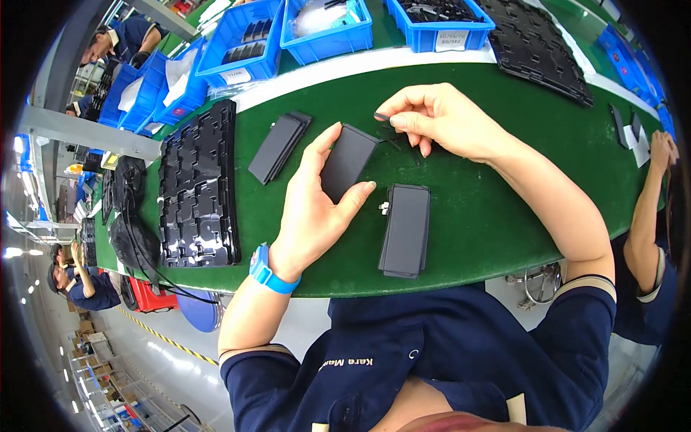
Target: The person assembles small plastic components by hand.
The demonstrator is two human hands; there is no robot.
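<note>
Black panel (348,163) clamped in the grip of the left hand (314,209), right hand (448,124) pinching a small dark strip (381,116), green bench (482,223) beneath.

Bright, even indoor light; ceiling lamps (13,252) blown out far left. Sharp glare on glossy black blister tray (198,191), shiny patches on grey floor (173,356). Soft, faint shadows on green tabletop (345,252). Left hand (311,205) and right hand (443,122) fairly crisp. Heavy fisheye bend, black rim; background shelving (101,367) soft.
</note>
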